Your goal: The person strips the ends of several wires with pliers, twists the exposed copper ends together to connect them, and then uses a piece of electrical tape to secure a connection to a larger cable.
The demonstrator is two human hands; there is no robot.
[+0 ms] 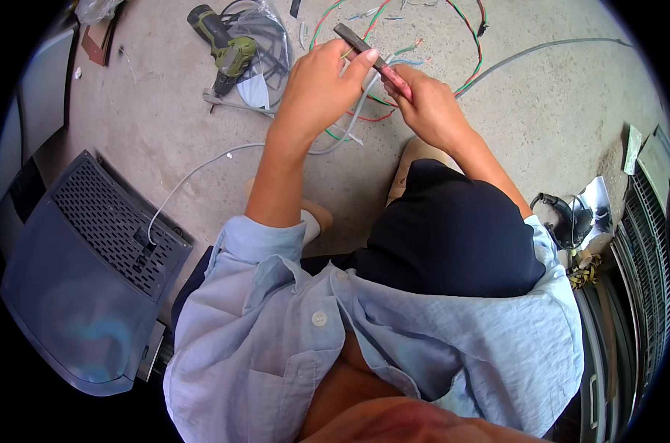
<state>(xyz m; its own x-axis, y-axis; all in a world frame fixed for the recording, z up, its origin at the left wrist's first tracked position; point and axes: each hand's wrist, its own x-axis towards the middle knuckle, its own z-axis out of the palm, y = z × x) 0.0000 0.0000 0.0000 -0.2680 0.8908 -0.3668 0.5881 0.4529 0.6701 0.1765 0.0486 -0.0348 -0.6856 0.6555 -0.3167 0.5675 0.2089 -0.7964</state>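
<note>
My right hand [432,105] is closed round the red handle of a flat tool with a dark blade [353,37], probably a knife. The blade slants up and left across the front of my left hand [313,87]. My left thumb presses on the blade, and the fingers are curled beneath it round a thin grey cable [366,96]. A short yellow-green wire [346,53] shows by the left fingertips. Just beyond, blue wire [418,62] and bare wire ends lie at the hands. The exact spot where blade meets cable is hidden.
On the concrete floor, red and green wires [477,55] lie in loops, with a thicker grey cable [542,49] at right. A green cordless drill [230,53] lies far left beside a clear bag. A dark perforated panel [106,214] stands left; a black corded tool [571,218] lies right.
</note>
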